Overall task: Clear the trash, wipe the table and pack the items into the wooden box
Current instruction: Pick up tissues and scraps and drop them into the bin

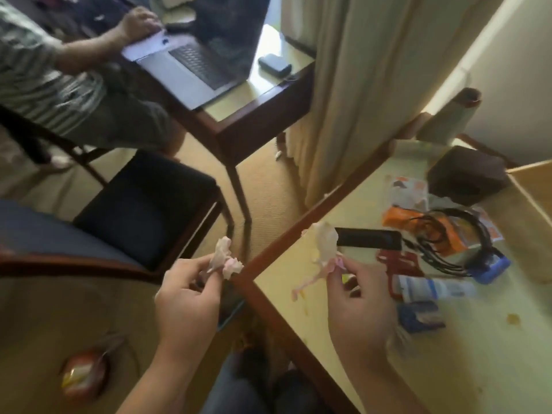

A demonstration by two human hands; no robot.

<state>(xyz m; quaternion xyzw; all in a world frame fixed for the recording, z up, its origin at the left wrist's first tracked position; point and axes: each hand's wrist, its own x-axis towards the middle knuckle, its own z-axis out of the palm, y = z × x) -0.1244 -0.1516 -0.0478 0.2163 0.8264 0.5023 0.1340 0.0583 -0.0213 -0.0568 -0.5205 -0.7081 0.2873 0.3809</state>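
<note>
My left hand point(186, 297) pinches a crumpled pinkish-white tissue scrap point(225, 259) just off the table's corner. My right hand point(358, 309) pinches another crumpled tissue scrap point(324, 245) above the table's left edge, a thin pink strand hanging from it. On the glass-topped table point(478, 369) lie a black remote point(369, 239), a coiled black cable point(448, 243), orange wrappers point(448, 234), a red item point(398, 262), a white-blue tube point(436, 289) and a dark blue packet point(419, 316). The wooden box point(534, 192) shows at the right edge.
A dark brown box point(467, 174) stands at the table's far end. Small brown stains point(513, 318) mark the tabletop. A dark chair point(143, 207) stands left of the table. Another person works at a laptop point(194, 67) on a second table. A wrapper point(82, 373) lies on the carpet, lower left.
</note>
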